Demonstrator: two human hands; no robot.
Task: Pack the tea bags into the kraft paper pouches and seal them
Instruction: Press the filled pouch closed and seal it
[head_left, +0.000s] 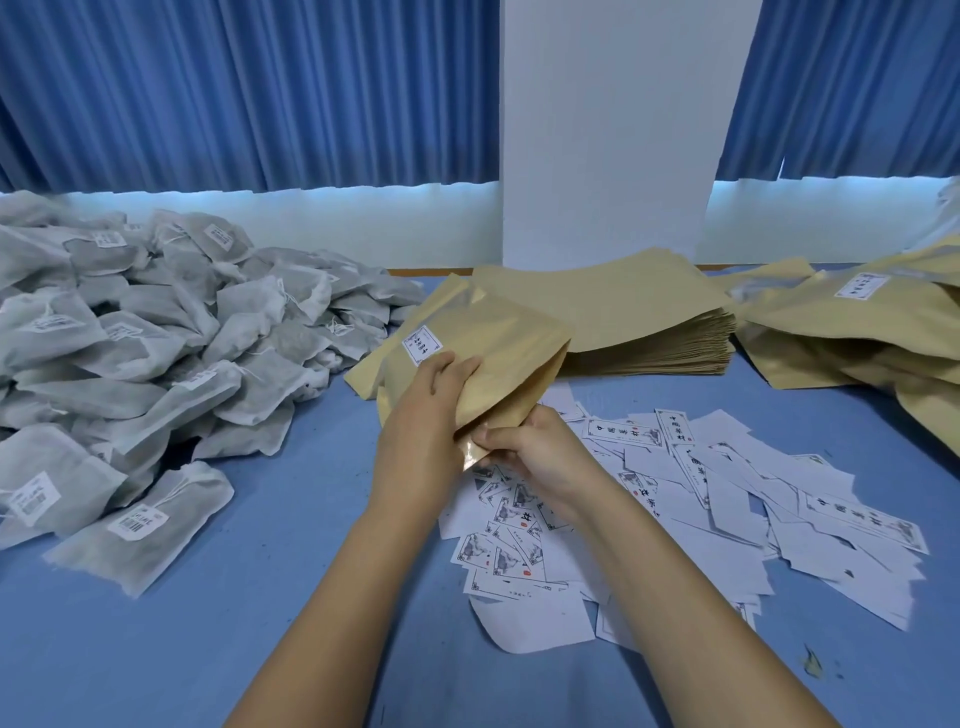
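right grip: the right hand (530, 447) pinches the near, glossy-lined mouth of the kraft pouch (498, 338), held just above the middle of the desk (260, 597).
left grip: the left hand (436, 395) clasps the pouch body, fingers curled over its top face.
step: probably sealing; line up both lips, press the air out, then run the pinch across the full width without creasing.
paper labels (675, 499): thin white printed slips, loosely heaped toward the right edge.
tea bags (156, 338): soft grey fabric sachets with strings and tags, piled along the left edge.
pouch stack (623, 317): flat, stiff, tan; far edge.
filled pouches (857, 332): puffy; far right corner.
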